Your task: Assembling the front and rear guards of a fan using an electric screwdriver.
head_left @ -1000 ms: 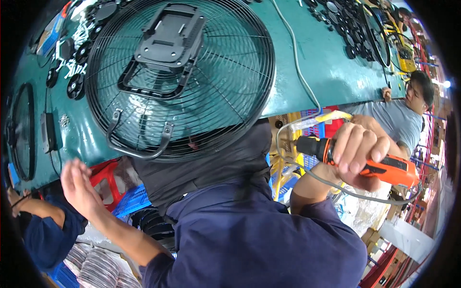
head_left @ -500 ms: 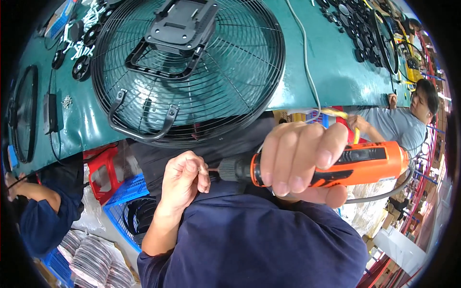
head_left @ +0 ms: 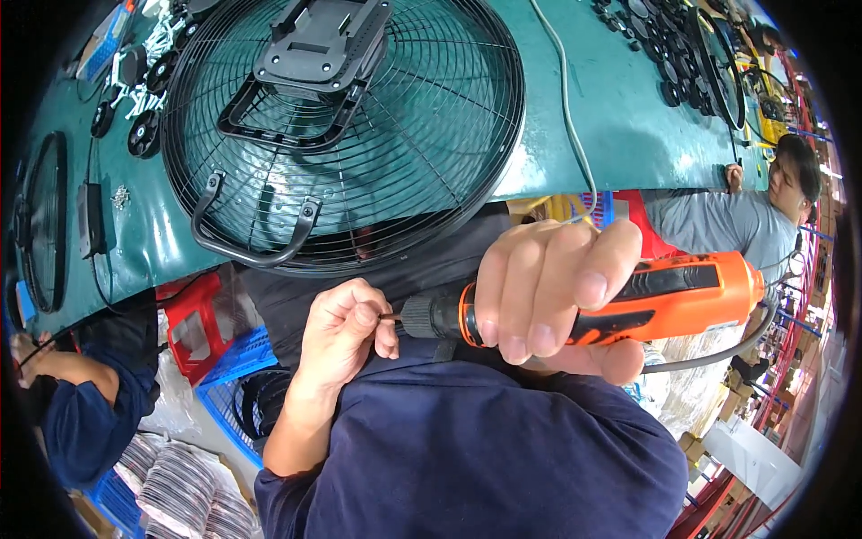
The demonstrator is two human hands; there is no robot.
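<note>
My right hand [head_left: 552,292] is wrapped round an orange and black electric screwdriver [head_left: 682,286], held level in front of my chest with its bit pointing left. My left hand [head_left: 346,328] is closed in a pinch at the tip of the thin bit [head_left: 390,317]. Whatever small thing sits between those fingertips is hidden. Beyond both hands, a large round black fan [head_left: 431,135] lies on the green bench, wire guard facing up. A curved tube handle [head_left: 256,256] and a grey-black box-shaped housing [head_left: 323,54] are fixed on it. Neither hand touches the fan.
The green bench [head_left: 620,153] carries black knobs and discs [head_left: 660,54] at right, white bolts [head_left: 157,54] and a small screw pile [head_left: 120,196] at left. A grey cable [head_left: 566,99] crosses it. Co-workers sit at both sides. A blue crate [head_left: 235,377] stands below left.
The screwdriver has shifted slightly left, its bit staying at my left fingertips. The fan appears a little further left and up in view. The right co-worker's hand no longer shows on the yellow item.
</note>
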